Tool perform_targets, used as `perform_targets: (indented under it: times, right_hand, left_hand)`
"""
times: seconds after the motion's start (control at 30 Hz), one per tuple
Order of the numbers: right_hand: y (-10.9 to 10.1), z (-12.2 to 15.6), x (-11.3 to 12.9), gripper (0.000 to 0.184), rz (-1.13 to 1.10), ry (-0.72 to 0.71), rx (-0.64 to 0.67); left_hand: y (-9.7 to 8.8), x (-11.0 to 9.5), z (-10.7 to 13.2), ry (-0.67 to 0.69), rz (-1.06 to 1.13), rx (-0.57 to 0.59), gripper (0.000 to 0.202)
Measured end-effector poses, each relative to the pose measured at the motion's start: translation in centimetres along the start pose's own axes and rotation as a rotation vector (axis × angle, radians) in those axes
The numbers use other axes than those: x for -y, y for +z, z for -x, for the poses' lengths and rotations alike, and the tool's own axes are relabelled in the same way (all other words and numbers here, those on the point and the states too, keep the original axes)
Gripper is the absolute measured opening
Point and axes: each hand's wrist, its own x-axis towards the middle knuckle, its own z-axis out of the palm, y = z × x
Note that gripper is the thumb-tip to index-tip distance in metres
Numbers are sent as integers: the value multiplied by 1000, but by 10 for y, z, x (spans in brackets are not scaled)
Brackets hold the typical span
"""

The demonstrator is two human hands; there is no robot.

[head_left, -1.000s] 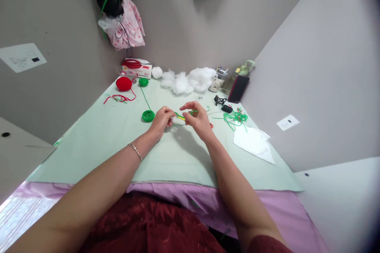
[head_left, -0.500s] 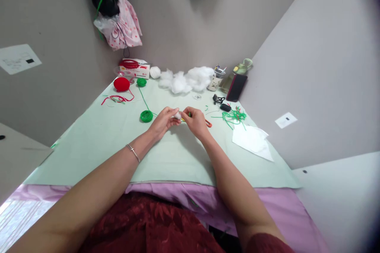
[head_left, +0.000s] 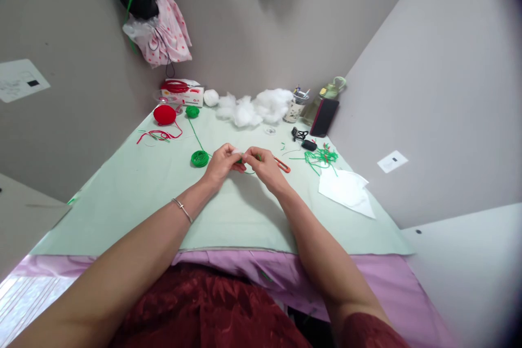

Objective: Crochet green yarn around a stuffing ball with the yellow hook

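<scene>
Over the middle of the table my left hand is closed round a small tuft of white stuffing and a bit of green crochet, mostly hidden by the fingers. My right hand meets it there, thumb and forefinger pinched at the same piece. Some green shows behind the right fingers, but I cannot make out what else they hold. A coil of green yarn lies left of my left hand, its strand running back to a small green ball. An orange-handled tool lies just beyond my right hand.
White stuffing is heaped along the back wall. Red yarn sits at the left. At the right are a pen cup, a phone, green yarn scraps and white paper.
The hands have drawn closer together, and the left fingers now wrap more over the white tuft. Less white shows between them, with green visible there. The view has shifted slightly.
</scene>
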Motion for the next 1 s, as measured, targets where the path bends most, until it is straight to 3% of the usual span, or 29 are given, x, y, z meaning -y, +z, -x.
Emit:
perform_targets:
  times: [0.13,0.27,0.5,0.67,0.87,1.0]
  right_hand:
    - [3,1,-1,30,-40,29,9]
    - [2,-5,-9,37,-66,93,-8]
    - [-4,-11,-21,47,-34,140,-23]
    - [-8,-9,-19,41,76,102,-75]
    - [-2,-4,-12,18,251,16,-90]
    - [8,1,-10,16,340,-4,-47]
  left_hand:
    - [-2,1,-2,55,-47,-18,17]
    - [0,2,-2,119,-47,-36,29]
    - [3,0,3,146,-31,42,31]
    - [2,-4,3,94,-8,104,21]
    - [-2,1,0,59,-26,22,22]
    - [-5,7,-5,22,-86,-47,15]
